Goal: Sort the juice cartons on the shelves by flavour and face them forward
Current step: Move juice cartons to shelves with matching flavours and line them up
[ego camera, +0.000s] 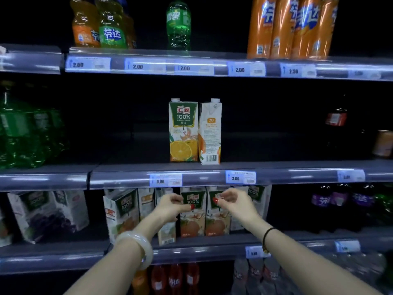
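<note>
Two juice cartons stand side by side on the middle shelf (127, 176). The left orange juice carton (183, 133) faces forward; the right carton (210, 133) shows its side with a barcode. On the lower shelf (202, 250) stand several cartons: a tilted one (121, 211) at the left, two forward-facing cartons (192, 222) (217, 222) in the middle, and grape cartons (49, 213) leaning further left. My left hand (172, 206) and my right hand (234, 202) hover with loosely curled fingers in front of the middle cartons, holding nothing.
Soda bottles (102, 24) and orange cans (291, 28) fill the top shelf. Green bottles (27, 130) stand at the middle shelf's left, dark bottles (337, 118) at its right. Purple bottles (340, 201) stand at the lower right, red bottles (174, 279) at the bottom.
</note>
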A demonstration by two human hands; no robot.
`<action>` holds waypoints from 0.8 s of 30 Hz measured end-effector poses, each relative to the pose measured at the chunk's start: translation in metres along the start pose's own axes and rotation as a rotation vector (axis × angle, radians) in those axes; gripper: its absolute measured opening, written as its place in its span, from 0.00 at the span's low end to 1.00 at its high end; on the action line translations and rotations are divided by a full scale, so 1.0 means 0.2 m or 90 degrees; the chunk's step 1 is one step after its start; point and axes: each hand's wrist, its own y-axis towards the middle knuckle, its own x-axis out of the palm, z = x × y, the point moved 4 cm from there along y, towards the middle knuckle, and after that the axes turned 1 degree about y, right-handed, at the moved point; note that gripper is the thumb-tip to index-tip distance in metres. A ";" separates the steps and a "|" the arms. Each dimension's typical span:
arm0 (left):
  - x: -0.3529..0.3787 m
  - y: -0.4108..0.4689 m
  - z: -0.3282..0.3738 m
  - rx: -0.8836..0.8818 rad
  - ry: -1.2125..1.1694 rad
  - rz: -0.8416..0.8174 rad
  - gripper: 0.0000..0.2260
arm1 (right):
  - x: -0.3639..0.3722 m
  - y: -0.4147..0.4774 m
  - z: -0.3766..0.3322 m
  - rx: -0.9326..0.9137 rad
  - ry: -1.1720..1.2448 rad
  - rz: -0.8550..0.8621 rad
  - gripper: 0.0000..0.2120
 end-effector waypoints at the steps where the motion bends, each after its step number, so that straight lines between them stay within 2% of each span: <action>1: 0.02 0.01 -0.03 0.000 -0.009 0.006 0.22 | 0.01 -0.01 0.04 0.017 -0.010 0.002 0.13; 7: 0.03 0.06 -0.13 0.008 -0.049 0.072 0.31 | 0.05 -0.01 0.18 0.088 -0.006 0.077 0.23; 12: 0.06 0.11 -0.20 0.028 -0.117 0.061 0.21 | 0.10 -0.03 0.29 0.127 -0.017 0.116 0.30; 16: 0.12 0.16 -0.25 0.020 -0.111 0.052 0.32 | 0.12 -0.01 0.35 0.143 -0.024 0.122 0.33; 18: 0.14 0.20 -0.27 0.010 -0.113 0.051 0.34 | 0.13 0.02 0.37 0.143 -0.021 0.131 0.35; 20: 0.16 0.24 -0.28 0.004 -0.106 0.054 0.31 | 0.13 0.06 0.41 0.139 -0.021 0.138 0.35; 24: 0.25 0.30 -0.31 0.031 -0.121 0.085 0.23 | 0.14 0.15 0.52 0.137 0.009 0.135 0.27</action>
